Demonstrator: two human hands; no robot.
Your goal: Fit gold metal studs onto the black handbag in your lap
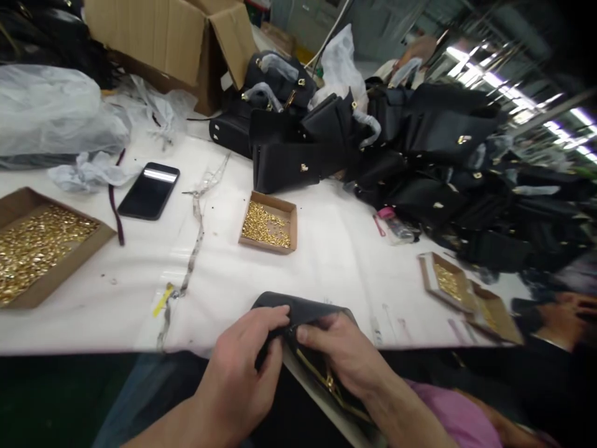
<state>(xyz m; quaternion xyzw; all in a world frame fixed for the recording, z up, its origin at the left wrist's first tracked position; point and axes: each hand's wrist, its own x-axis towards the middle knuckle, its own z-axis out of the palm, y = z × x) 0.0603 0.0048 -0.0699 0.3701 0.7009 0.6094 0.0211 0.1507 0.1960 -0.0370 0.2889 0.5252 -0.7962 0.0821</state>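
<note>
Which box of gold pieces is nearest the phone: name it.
The large box at left, cut by the picture's edge; the central box and two rightmost boxes lie right of the phone.

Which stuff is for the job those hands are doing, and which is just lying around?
Looks like part of the job:
black piece with a gold zip, in the left hand and right hand
maybe the gold bits in the small box
maybe the piled black bags

Probably just lying around:
phone
crumpled plastic
big cardboard box
</note>
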